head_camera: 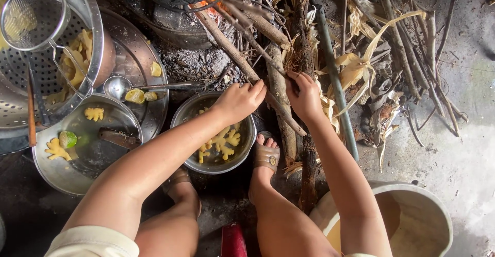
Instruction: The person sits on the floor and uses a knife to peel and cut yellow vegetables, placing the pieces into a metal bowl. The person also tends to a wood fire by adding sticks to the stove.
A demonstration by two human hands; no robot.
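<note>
Hands: left hand (241, 101) and right hand (304, 96) both closed around rough firewood stick (242, 61), slanting toward 11 o'clock; steel bowl (247, 154) beneath.

Both hands, left (238, 101) and right (304, 96), gripped a rough, bark-covered wooden stick (246, 67). Just below the left hand sat a dull, scuffed metal bowl (181, 117). Left of it lay shiny steel pans (154, 107). Dry, papery husks (361, 66) lay right of the right hand, beside a matt green pole (335, 81).
</note>
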